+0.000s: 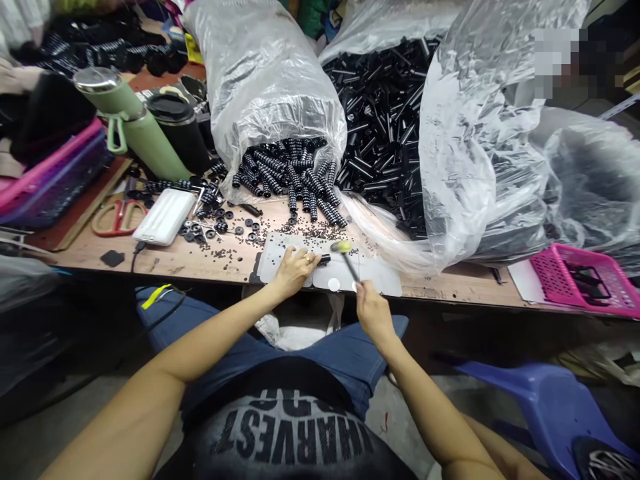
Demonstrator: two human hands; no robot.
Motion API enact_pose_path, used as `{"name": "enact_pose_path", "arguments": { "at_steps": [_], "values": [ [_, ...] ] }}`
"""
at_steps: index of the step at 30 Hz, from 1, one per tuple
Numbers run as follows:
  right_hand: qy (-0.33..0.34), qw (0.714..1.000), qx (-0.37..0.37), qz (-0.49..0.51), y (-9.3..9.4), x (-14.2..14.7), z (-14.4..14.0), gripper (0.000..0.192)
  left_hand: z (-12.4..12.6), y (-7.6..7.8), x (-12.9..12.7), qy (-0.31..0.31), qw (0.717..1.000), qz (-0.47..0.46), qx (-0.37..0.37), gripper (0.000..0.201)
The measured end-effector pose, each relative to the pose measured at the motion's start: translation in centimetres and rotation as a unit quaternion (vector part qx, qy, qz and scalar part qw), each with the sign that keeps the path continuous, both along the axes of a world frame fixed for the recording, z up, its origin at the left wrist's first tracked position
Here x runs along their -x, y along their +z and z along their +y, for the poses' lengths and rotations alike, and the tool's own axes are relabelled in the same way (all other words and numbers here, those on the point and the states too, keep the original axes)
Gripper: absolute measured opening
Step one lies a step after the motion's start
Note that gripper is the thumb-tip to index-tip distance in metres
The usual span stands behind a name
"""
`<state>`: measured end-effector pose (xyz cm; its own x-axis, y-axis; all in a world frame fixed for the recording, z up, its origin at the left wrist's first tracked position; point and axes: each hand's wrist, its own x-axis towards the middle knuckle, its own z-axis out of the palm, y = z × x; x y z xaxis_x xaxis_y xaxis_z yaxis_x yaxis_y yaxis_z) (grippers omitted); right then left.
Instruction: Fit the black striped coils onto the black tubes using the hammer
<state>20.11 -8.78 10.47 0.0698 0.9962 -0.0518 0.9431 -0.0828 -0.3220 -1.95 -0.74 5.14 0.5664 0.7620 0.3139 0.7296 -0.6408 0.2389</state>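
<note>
My left hand [294, 269] rests on a pale work plate [280, 257] at the table's front edge and pinches a small black cylindrical part [324, 259] lying flat on it. My right hand [373, 313] grips the handle of a small hammer [345, 257], whose yellowish head hovers just above the end of that part. Tiny dark beads [235, 250] lie scattered on the wood around the plate.
Clear bags spill ridged black rollers [293, 177] and black tubes [385, 113] behind the plate. To the left are a white power bank [164, 216], red scissors [119, 217], a green flask [135, 127] and a black cup [181, 130]. A pink basket [583, 277] sits right; a blue stool [545, 407] stands below.
</note>
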Motion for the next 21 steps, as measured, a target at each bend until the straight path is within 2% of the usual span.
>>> {"name": "enact_pose_path", "arguments": {
  "at_steps": [2, 4, 7, 9, 11, 13, 15, 16, 19, 21],
  "values": [
    [0.001, 1.000, 0.023, -0.021, 0.5, 0.5, -0.7, 0.038, -0.5, 0.0, -0.7, 0.012, 1.000, 0.004, 0.008, 0.045],
    [-0.009, 1.000, -0.001, 0.002, 1.6, 1.1, -1.0, 0.040, -1.2, -0.2, -1.8, 0.020, 1.000, 0.015, 0.009, 0.045],
    [-0.015, 0.993, -0.078, 0.084, 3.4, 2.6, -1.2, 0.044, -2.3, -0.8, -3.2, 0.031, 0.999, 0.026, 0.008, 0.068],
    [0.007, 0.988, -0.094, 0.124, 3.7, 4.0, -1.3, 0.043, -2.8, -1.3, -3.7, 0.034, 0.999, 0.027, 0.016, 0.079],
    [0.044, 0.991, -0.052, 0.118, 2.9, 5.4, -1.3, 0.038, -3.1, -1.8, -3.7, 0.023, 0.999, 0.029, 0.023, 0.074],
    [0.080, 0.994, 0.019, 0.072, 1.8, 6.4, -1.1, 0.033, -2.9, -1.9, -3.5, 0.011, 0.999, 0.032, 0.024, 0.065],
    [0.097, 0.994, 0.056, 0.017, 1.2, 6.6, -0.7, 0.032, -2.2, -1.6, -3.4, 0.003, 0.999, 0.028, 0.023, 0.058],
    [0.096, 0.994, 0.051, -0.002, 1.2, 6.4, -0.5, 0.033, -1.7, -1.3, -3.4, 0.006, 0.999, 0.024, 0.027, 0.054],
    [0.054, 0.998, -0.008, -0.037, 1.9, 5.0, 0.7, 0.038, -0.6, 0.3, -3.5, 0.046, 0.997, 0.007, 0.065, 0.043],
    [0.015, 0.997, -0.040, -0.062, 2.3, 3.5, 2.1, 0.039, -1.1, 1.3, -3.8, 0.063, 0.994, -0.007, 0.086, 0.041]
  ]
}}
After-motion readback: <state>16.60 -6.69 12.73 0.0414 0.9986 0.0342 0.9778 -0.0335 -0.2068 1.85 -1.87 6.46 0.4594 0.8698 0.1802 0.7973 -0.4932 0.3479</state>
